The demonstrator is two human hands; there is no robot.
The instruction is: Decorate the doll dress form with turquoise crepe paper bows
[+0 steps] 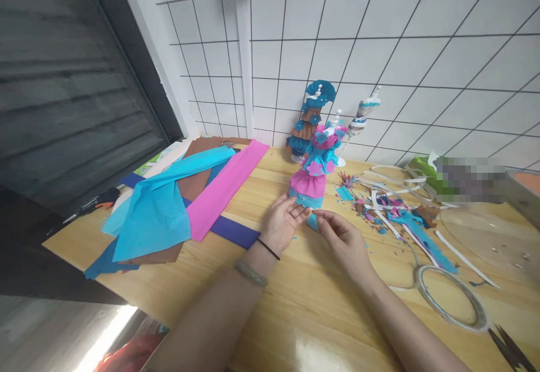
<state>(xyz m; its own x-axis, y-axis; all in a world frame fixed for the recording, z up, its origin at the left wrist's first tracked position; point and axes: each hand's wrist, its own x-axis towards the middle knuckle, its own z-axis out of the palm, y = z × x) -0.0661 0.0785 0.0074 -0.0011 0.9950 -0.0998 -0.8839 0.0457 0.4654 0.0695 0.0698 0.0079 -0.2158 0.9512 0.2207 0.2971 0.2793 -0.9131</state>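
A small white-headed doll figure in a pink and blue crepe paper dress (310,183) stands upright on the wooden table. My left hand (280,223) is turned palm up at the light blue lower hem, fingers apart and slightly bent, its thumb side close against the dress. Just to the right, my right hand (341,240) has thumb and forefinger pinched together near the left fingertips. Whatever sits in that pinch is too small to make out. A light blue paper piece (313,222) shows below the fingertips.
Behind stand a brown and blue dressed figure (307,124) and a white bottle-like figure (363,114). Crepe paper sheets (154,220) lie left, near black-handled scissors (95,202). To the right are paper scraps (392,206), a tape roll (451,299) and dark scissor blades (510,346).
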